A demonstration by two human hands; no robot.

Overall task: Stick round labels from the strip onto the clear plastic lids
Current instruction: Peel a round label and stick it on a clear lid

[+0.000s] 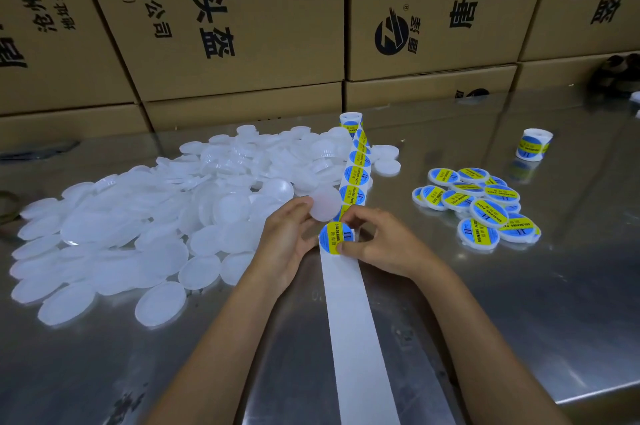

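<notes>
Clear lid (325, 203) in left hand (286, 240) — two label rolls (533, 145) behind.

steel table (519, 303) bearing plain lids (138, 217), labelled lids (481, 203), strip (360, 338).

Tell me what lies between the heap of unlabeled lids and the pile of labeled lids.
In the head view, the label strip runs between the heap of unlabeled lids and the labeled lids, with both hands on it.

On the table (519, 303), the label strip (358, 314) runs down the middle from its roll (350, 120) at the back. The heap of bare lids (166, 217) lies left of the strip, the labelled lids (479, 203) right of it, a second roll (533, 144) behind those. Cardboard boxes (242, 26) stand behind the strip's roll.
</notes>
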